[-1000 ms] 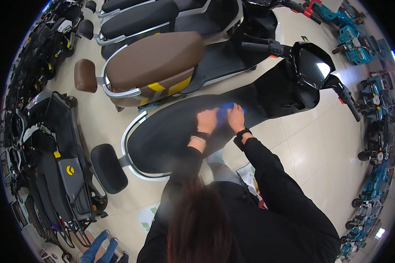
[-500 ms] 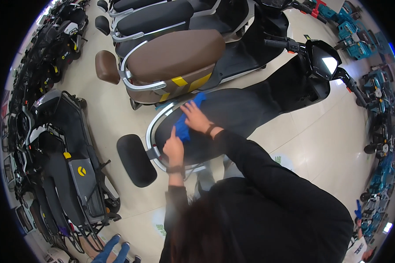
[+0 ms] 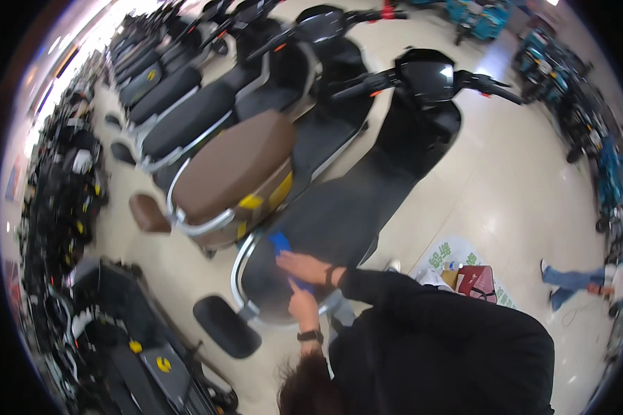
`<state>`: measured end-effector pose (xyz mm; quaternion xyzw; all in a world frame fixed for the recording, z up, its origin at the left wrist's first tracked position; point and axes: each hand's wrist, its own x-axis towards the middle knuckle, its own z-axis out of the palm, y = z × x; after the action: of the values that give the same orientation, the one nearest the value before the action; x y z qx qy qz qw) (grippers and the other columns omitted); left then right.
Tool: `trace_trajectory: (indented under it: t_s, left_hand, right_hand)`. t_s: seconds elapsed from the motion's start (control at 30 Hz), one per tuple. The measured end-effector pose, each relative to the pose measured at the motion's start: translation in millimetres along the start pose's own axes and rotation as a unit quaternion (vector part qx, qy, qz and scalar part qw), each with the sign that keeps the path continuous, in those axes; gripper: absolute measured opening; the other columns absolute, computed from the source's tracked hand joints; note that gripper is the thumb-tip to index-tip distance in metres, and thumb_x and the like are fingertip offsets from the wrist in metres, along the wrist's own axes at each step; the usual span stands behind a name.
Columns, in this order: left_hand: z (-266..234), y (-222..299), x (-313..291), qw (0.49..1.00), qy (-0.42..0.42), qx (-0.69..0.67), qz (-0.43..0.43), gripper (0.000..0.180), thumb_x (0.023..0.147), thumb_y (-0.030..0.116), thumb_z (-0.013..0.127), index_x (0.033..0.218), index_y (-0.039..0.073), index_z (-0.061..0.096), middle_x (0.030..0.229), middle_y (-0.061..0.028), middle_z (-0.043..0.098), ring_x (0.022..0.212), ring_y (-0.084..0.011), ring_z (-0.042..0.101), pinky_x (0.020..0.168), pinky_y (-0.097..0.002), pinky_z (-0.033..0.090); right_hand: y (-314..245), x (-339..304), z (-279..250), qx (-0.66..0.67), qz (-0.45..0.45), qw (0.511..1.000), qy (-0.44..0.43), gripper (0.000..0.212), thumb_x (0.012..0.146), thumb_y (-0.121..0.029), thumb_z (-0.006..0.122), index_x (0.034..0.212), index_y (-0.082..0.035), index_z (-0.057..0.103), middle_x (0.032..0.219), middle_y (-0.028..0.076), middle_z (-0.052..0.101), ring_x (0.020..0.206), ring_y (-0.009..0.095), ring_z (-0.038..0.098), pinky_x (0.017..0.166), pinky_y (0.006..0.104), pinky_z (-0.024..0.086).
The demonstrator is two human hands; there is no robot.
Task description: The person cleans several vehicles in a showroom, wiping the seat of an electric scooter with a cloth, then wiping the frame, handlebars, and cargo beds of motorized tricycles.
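Observation:
A blue cloth (image 3: pixel 280 242) lies bunched on the rear of a black scooter seat (image 3: pixel 263 270), inside a silver grab rail. My right hand (image 3: pixel 306 268) rests flat over the cloth, fingers stretched out to the left. Just nearer to me, my left hand (image 3: pixel 302 308) is closed at the cloth's near edge, with one finger extended along it; its other fingers are partly hidden. Each wrist wears a dark band. The scooter's padded backrest (image 3: pixel 226 326) stands out to the left of the rail.
A scooter with a brown seat (image 3: pixel 235 162) stands close beside, with more black scooters in a row beyond. Another dark scooter (image 3: pixel 166 366) is at the lower left. A dark red bag (image 3: pixel 476 283) sits on the floor at right. Farther right, a person (image 3: pixel 588 280) is on the floor.
My view has turned, so the scooter now slants more steeply and its handlebars sit farther up. My right hand has drawn closer to my left, both still on the cloth.

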<state>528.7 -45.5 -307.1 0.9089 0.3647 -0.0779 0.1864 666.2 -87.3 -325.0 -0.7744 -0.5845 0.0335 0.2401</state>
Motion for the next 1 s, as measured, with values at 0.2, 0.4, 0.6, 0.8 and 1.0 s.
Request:
trace_trajectory:
  t_s: [0.2,0.4,0.6,0.8,1.0]
  left_hand:
    - [47.0,83.4,-17.3,0.986,-0.056,0.042,0.148,0.059,0.088,0.022,0.054,0.144,0.011,0.041,0.078,-0.0198,0.070,0.071,-0.0398,0.068,0.066,-0.0511,0.055]
    - [117.7,186.1,-42.1,0.913,-0.203,0.009,0.353,0.044,0.087,0.024,0.053,0.130,0.019,0.059,0.088,-0.0241,0.069,0.081,-0.0432,0.067,0.075,-0.0538,0.052]
    - [136.8,348.9,-79.7,0.777,-0.300,0.021,0.553,0.049,0.090,0.025,0.051,0.140,0.022,0.049,0.083,-0.0220,0.068,0.078,-0.0427,0.066,0.073,-0.0537,0.051]
    - [153.9,430.8,-109.1,0.722,-0.276,0.036,0.634,0.033,0.086,0.027,0.063,0.115,0.010,0.061,0.086,-0.0183,0.069,0.080,-0.0390,0.066,0.072,-0.0496,0.052]
    - [98.2,467.4,-110.3,0.729,-0.313,0.014,0.609,0.027,0.085,0.032,0.067,0.096,0.007,0.066,0.085,-0.0178,0.068,0.082,-0.0387,0.065,0.073,-0.0462,0.051]
  right_hand:
    - [68.8,-115.1,-37.7,-0.013,0.089,0.996,0.007,0.041,0.089,-0.012,0.052,0.129,-0.005,0.055,0.144,0.009,0.049,0.140,0.027,0.038,0.102,0.0357,0.045]
    - [127.9,-262.5,-95.1,0.094,0.252,0.962,-0.038,0.035,0.088,-0.010,0.054,0.121,-0.004,0.059,0.117,0.016,0.062,0.113,0.035,0.058,0.093,0.0413,0.050]
    - [188.9,-480.4,-127.8,0.098,0.504,0.845,0.148,0.033,0.069,-0.007,0.059,0.101,-0.004,0.069,0.096,0.021,0.066,0.095,0.041,0.060,0.083,0.0475,0.049]
    - [153.5,-577.1,-162.0,0.178,0.609,0.749,0.191,0.027,0.070,-0.014,0.067,0.095,-0.008,0.073,0.100,0.017,0.068,0.096,0.035,0.063,0.087,0.0420,0.051]
    - [114.3,-558.8,-191.3,0.259,0.645,0.659,0.287,0.025,0.073,-0.014,0.073,0.094,-0.001,0.068,0.084,0.015,0.068,0.081,0.025,0.066,0.077,0.0348,0.052]
